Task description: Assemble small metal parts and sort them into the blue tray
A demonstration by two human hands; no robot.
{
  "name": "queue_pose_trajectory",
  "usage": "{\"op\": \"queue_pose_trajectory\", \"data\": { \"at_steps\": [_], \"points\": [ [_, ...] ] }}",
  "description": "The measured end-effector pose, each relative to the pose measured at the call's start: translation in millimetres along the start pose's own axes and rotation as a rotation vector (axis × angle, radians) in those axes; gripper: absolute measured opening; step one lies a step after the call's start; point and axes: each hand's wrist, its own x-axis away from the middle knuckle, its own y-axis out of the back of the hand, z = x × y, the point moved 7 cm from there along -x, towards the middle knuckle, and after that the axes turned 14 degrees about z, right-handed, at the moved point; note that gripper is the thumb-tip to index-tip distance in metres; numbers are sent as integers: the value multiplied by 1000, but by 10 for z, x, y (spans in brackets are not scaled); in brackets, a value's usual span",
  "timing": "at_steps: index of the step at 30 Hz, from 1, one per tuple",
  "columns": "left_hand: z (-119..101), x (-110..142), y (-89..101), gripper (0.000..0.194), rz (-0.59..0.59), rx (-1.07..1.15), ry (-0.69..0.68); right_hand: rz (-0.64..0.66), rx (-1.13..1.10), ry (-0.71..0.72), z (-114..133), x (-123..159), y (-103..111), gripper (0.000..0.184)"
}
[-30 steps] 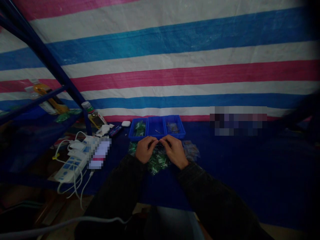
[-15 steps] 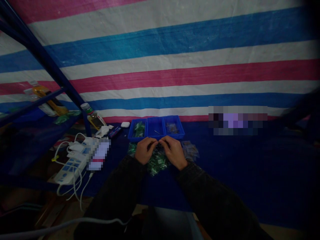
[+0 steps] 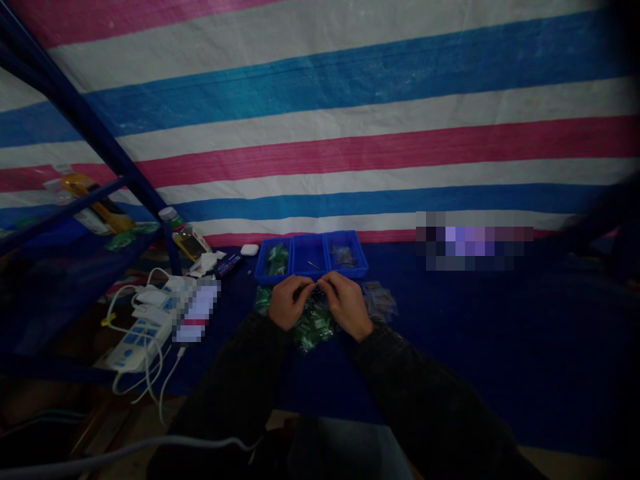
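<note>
My left hand (image 3: 289, 301) and my right hand (image 3: 349, 304) meet fingertip to fingertip over a pile of small green packets (image 3: 313, 329). Both are closed in a pinch; whatever lies between the fingers is too small and dark to name. Just beyond them stands a blue tray (image 3: 311, 281) with three compartments. Its left one holds green packets (image 3: 277, 259), the middle one a thin metal tool (image 3: 314, 265), the right one small clear packets (image 3: 343, 256). More clear packets with brownish contents (image 3: 381, 301) lie beside my right hand.
On the left are a white power strip (image 3: 134, 343) with tangled cables, a phone (image 3: 198, 311), crumpled tissue (image 3: 206, 263), a white case (image 3: 249, 250) and a bottle (image 3: 186, 235). A dark metal frame (image 3: 116, 149) slopes there. A striped sheet (image 3: 320, 153) hangs behind the blue surface (image 3: 450, 347).
Both hands stay pinched together in nearly the same place. The whole view has shifted very slightly.
</note>
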Motion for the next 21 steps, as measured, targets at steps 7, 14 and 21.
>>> {"op": "queue_pose_trajectory", "data": {
  "at_steps": [7,14,21],
  "points": [
    [30,6,27,18,-22,31,49,-4,-27,92,82,13,5,16],
    [15,5,5,20,-5,22,40,4,22,2,8,12,-10,19],
    [38,10,27,20,-28,32,60,-1,-30,54,55,18,-9,18]
  ]
}}
